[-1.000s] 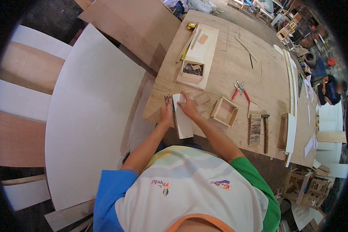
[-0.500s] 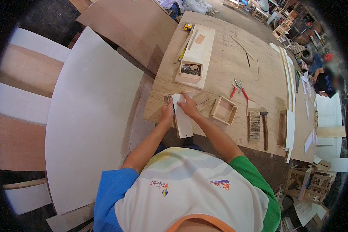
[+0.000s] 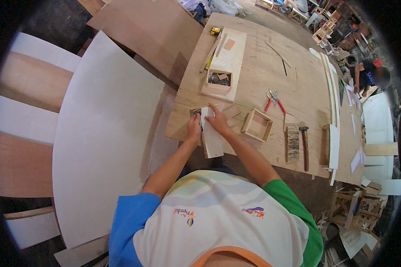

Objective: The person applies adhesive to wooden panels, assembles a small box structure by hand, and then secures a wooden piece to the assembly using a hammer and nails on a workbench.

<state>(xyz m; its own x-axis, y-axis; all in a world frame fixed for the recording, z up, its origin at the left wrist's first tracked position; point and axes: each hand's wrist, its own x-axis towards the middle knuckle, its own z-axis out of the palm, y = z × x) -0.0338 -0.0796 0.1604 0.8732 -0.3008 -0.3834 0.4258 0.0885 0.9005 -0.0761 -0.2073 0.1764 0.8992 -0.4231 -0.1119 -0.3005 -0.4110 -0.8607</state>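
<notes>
At the table's near edge I hold a narrow white-faced board [image 3: 213,140], its lower end sticking out past the edge toward me. My left hand [image 3: 194,127] is closed along its left side. A small brown piece with something dark shows by those fingertips, too small to make out. Closed over the board's upper right side is my right hand [image 3: 216,121], its fingers reaching to the far end. A flat brown wood piece [image 3: 231,111] lies just beyond the right hand. To the right sits a shallow open wooden box [image 3: 257,126].
On the plywood table [image 3: 258,66] lie red-handled pliers [image 3: 275,101], a hammer [image 3: 304,149], a rough wood block [image 3: 292,144], a box of metal fasteners [image 3: 219,80] and a tape measure [image 3: 215,30]. A large white panel [image 3: 102,142] stands at left. Another person [image 3: 367,75] works at far right.
The board and my hands have shifted only slightly, and the brown piece by my left fingertips shows more. At far right the other person has moved, arms now reaching down toward the white pieces.
</notes>
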